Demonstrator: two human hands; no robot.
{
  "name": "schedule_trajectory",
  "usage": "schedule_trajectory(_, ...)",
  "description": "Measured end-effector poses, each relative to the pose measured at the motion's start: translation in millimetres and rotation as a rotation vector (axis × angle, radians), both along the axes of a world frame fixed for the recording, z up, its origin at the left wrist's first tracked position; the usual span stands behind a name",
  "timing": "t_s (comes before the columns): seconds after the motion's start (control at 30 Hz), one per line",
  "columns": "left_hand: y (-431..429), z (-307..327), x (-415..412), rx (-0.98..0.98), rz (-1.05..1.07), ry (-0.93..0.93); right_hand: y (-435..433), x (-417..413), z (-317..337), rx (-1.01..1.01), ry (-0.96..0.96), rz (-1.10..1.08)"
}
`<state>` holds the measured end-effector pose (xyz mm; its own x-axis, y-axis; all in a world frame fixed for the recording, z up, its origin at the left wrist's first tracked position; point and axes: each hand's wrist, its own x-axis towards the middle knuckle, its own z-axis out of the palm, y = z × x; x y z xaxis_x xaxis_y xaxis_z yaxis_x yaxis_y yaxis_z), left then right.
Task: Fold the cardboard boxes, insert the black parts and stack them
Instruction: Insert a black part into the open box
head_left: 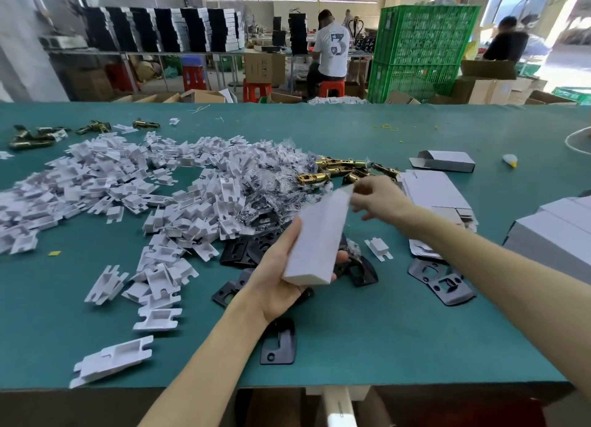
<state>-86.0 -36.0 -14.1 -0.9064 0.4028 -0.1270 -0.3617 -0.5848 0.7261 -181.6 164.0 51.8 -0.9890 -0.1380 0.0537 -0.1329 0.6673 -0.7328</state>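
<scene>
Left hand (281, 282) grips the white box (316, 235) from below; right hand (380, 199) pinches its far flap.

Head view: forward-down over green table (415, 330), close.

Gripping folded white cardboard box (316, 241) in left hand (278, 286), tilted, above middle of green bench (351, 378). Pinching far end flap of box with right hand (380, 199). Below box, toward near edge: black plates (286, 356), scattered. Left half: heap of white plastic inserts (144, 183). Beyond right hand: brass latches (339, 169). Right side: flat box blanks (438, 193); at right edge, stacked white boxes (556, 231).
</scene>
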Motion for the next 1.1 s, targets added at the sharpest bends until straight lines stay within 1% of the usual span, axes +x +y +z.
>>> schedule_trajectory(0.07,-2,0,-2,0.045,0.052,-0.022,-11,-6,-15,0.11,0.005,0.009)
schedule_trajectory(0.1,-2,-1,-3,0.052,0.046,-0.015,-17,-10,-21,0.171,0.031,0.006)
schedule_trajectory(0.17,-2,-2,-2,0.038,-0.007,0.019,-27,-15,-28,0.224,0.103,0.022)
schedule_trajectory(0.27,1,-3,1,-0.059,-0.122,0.061,-40,-29,-30,0.264,0.147,0.108)
schedule_trajectory(0.3,3,-4,2,-0.096,-0.153,0.068,-45,-34,-28,0.28,0.118,0.14)
schedule_trajectory(0.37,7,-3,3,-0.145,-0.183,0.082,-50,-43,-29,0.376,0.039,0.114)
schedule_trajectory(0.43,8,-2,3,-0.17,-0.169,0.116,-42,-45,-41,0.495,-0.081,0.061)
schedule_trajectory(0.5,10,-1,2,-0.177,-0.143,0.15,-39,-41,-49,0.537,-0.19,0.054)
schedule_trajectory(0.57,11,-1,1,-0.241,-0.094,0.162,-44,-50,-44,0.463,-0.12,-0.02)
schedule_trajectory(0.63,14,-2,2,-0.332,-0.075,0.167,-55,-58,-33,0.324,-0.064,-0.083)
schedule_trajectory(0.7,16,-1,4,-0.382,-0.109,0.187,-54,-59,-32,0.226,-0.054,-0.085)
schedule_trajectory(0.77,16,0,5,-0.395,-0.144,0.216,-40,-52,-36,0.188,-0.011,-0.072)
schedule_trajectory(0.87,16,-1,5,-0.323,-0.143,0.236,-22,-44,-34,0.189,0.084,0.001)
schedule_trajectory(1.1,12,2,6,-0.143,-0.085,0.311,14,-11,-14,0.027,0.172,0.057)
